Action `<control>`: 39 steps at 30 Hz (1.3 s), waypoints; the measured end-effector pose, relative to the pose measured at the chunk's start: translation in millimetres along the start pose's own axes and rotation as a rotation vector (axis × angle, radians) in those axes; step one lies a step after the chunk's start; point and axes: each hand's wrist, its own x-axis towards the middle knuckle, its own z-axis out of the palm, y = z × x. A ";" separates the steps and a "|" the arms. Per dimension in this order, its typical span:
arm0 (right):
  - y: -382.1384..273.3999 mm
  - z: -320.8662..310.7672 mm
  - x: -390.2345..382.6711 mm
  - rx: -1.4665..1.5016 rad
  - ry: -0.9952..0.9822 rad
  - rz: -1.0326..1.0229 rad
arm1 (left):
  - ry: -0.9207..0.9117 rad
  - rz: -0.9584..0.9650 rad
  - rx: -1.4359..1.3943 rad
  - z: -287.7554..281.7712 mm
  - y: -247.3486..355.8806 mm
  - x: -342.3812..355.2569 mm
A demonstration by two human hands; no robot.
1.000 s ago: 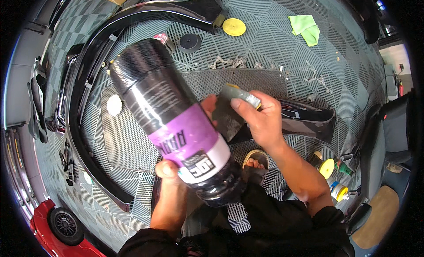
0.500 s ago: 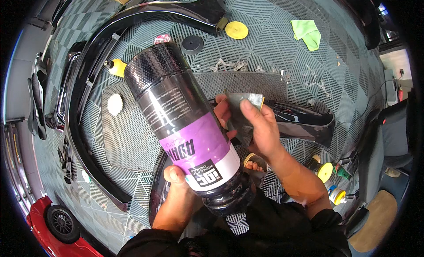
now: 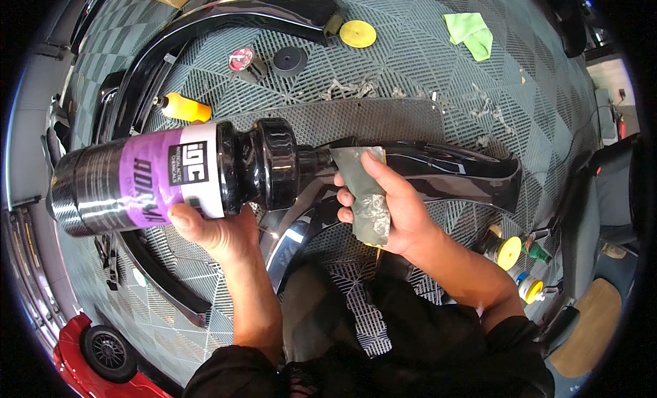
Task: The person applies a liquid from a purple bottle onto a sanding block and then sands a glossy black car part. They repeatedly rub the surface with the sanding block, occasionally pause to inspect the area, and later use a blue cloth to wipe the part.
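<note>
My left hand (image 3: 219, 237) grips a large black bottle (image 3: 89, 189) with a purple and white label, tilted nearly horizontal, its narrow neck pointing right. The neck's tip is close to the dark grey, whitish-smudged abrasive sheet (image 3: 363, 193) in my right hand (image 3: 404, 213); I cannot tell whether they touch. My right thumb lies over the sheet, fingers curled round it, and a thin yellow edge shows at its border. Beyond both hands lie glossy black curved panels (image 3: 472, 175).
A long black arch (image 3: 178, 30) curves round the back and left on the tiled floor (image 3: 410, 69). Around are a yellow bottle (image 3: 188, 108), a can (image 3: 246, 64), yellow pad (image 3: 358, 33), black disc (image 3: 289, 60), green cloth (image 3: 469, 35), red car (image 3: 75, 360) and black seat (image 3: 609, 186).
The bottle has swung from upright-diagonal to nearly horizontal, its neck now turned right toward the sheet. My left hand moved left and up; the sheet in my right hand has tilted more upright.
</note>
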 end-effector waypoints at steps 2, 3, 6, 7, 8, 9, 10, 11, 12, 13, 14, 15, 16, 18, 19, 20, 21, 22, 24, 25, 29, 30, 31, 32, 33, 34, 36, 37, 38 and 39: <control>1.2 1.2 0.4 0.015 0.005 0.015 | 0.012 0.036 0.033 1.3 0.1 -2.2; 1.0 3.0 -0.3 0.030 -0.007 0.020 | 0.017 0.051 0.043 3.6 -0.2 -2.9; 0.9 9.7 -2.1 0.057 -0.034 0.019 | 0.023 0.051 0.054 8.9 -0.8 -3.8; 0.9 11.7 -2.4 0.063 -0.042 0.016 | 0.036 0.048 0.056 9.2 -0.8 -3.9; 0.8 12.7 -2.2 0.056 -0.044 0.011 | 0.041 0.047 0.057 9.6 0.3 -3.8; 0.4 13.2 -2.5 0.046 -0.040 0.005 | 0.044 0.043 0.054 10.3 0.4 -3.8; 0.3 14.3 -3.3 0.036 -0.037 -0.001 | 0.049 0.037 0.050 10.9 0.2 -4.1; 0.3 16.8 -4.8 0.053 -0.029 0.005 | 0.065 0.041 0.056 11.5 -0.2 -4.1; 0.8 17.4 -4.5 0.044 -0.026 0.004 | 0.068 0.052 0.053 11.6 0.2 -2.5; 1.3 17.6 -4.0 0.034 -0.023 0.004 | 0.071 0.062 0.049 11.8 0.4 -1.0; 1.7 17.8 -3.5 0.024 -0.020 0.004 | 0.069 0.059 0.040 10.5 0.6 0.2; 1.6 18.1 -3.4 0.027 -0.024 0.003 | 0.068 0.053 0.030 8.7 0.1 0.7; 1.6 18.4 -3.3 0.029 -0.028 0.003 | 0.068 0.047 0.020 7.2 0.2 0.9; 2.5 18.6 -2.2 0.026 -0.034 0.002 | 0.067 0.041 0.024 7.5 2.4 0.9; 3.3 18.8 -1.5 0.022 -0.035 0.000 | 0.069 0.047 0.035 8.7 3.5 1.0; 3.8 18.7 -1.0 0.017 -0.036 -0.001 | 0.070 0.054 0.046 9.1 4.1 0.8; 4.0 19.1 -1.3 0.018 -0.034 0.001 | 0.053 0.033 0.016 7.9 4.5 -0.1; 3.6 20.2 -2.1 0.018 -0.031 0.002 | 0.042 0.035 0.021 6.4 4.8 -0.1; 3.9 20.3 -1.9 0.014 -0.023 0.003 | 0.019 0.038 0.030 4.3 4.8 0.7; 4.3 20.0 -1.1 0.009 -0.017 0.002 | -0.001 0.059 0.064 7.0 6.1 0.7; 6.2 19.7 -0.3 -0.018 -0.016 -0.017 | -0.032 0.040 0.026 7.8 7.0 0.0; 6.1 19.6 -0.1 -0.019 -0.014 -0.012 | -0.034 0.041 0.032 7.0 6.9 0.3; 5.7 19.4 0.1 -0.020 -0.011 -0.006 | -0.036 0.042 0.037 5.6 6.7 0.7; 5.7 18.9 0.5 -0.022 -0.007 0.000 | -0.037 0.042 0.043 4.2 6.2 0.9; 5.9 20.5 0.2 -0.024 -0.009 0.003 | -0.036 0.058 0.043 4.5 7.5 1.6; 6.2 21.9 0.1 -0.026 -0.011 0.005 | -0.034 0.074 0.043 5.0 8.3 2.6; 7.1 22.0 0.7 -0.018 -0.017 0.012 | -0.033 0.083 0.044 4.3 9.3 2.8; 7.6 20.5 1.1 -0.009 -0.022 0.015 | -0.034 0.077 0.046 3.4 9.2 2.3; 7.9 19.2 1.4 0.000 -0.026 0.018 | -0.035 0.071 0.047 2.4 9.2 2.0; 7.9 18.8 1.6 0.006 -0.029 0.022 | -0.039 0.067 0.045 1.2 9.4 2.0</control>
